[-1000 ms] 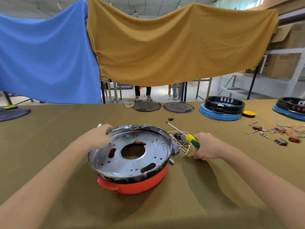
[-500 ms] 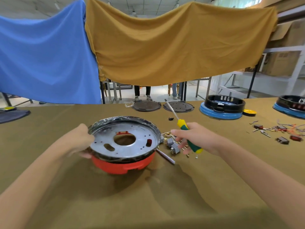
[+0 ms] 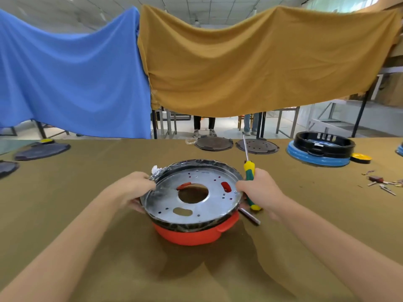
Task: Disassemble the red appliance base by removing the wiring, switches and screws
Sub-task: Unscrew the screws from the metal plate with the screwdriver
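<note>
Hands (image 3: 258, 188) grip red base (image 3: 194, 234); fingertips hidden underneath.

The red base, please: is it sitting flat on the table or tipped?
Tipped. The red base leans toward the camera, its metal plate facing up, held at the rim by the left hand and right hand.

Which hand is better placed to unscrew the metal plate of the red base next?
The right hand, probably: it already grips the screwdriver, shaft pointing up beside the red appliance base. The left hand grips the opposite rim and can steady the base.
</note>
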Demonstrator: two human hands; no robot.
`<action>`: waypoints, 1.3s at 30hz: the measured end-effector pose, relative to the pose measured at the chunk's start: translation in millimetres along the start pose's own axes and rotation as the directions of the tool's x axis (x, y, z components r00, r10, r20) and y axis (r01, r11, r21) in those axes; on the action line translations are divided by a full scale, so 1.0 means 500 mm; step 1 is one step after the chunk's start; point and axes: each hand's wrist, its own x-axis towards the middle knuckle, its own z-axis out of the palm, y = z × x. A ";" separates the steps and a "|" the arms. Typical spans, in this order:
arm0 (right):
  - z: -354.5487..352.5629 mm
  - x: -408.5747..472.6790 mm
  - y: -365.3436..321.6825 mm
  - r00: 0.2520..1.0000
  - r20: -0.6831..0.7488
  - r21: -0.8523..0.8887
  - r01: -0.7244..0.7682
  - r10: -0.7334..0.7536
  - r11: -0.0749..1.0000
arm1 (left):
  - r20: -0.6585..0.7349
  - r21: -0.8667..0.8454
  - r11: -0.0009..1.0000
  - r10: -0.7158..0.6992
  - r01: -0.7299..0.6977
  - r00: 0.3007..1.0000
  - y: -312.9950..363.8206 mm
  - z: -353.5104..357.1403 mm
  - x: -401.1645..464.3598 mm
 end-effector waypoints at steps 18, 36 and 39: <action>-0.009 0.041 -0.064 0.927 0.309 -0.472 0.345 -0.215 0.811 | 0.268 -0.223 0.963 0.207 -0.149 0.941 -0.010 0.008 0.059; -0.040 0.110 -0.124 0.849 0.004 -0.110 0.526 -0.529 0.844 | 0.309 -0.729 0.678 0.447 -0.093 0.839 -0.073 0.051 0.129; -0.023 0.108 -0.121 0.773 -0.113 -0.215 0.594 -0.624 0.775 | 0.259 -0.703 0.688 0.486 -0.183 0.835 -0.070 0.048 0.125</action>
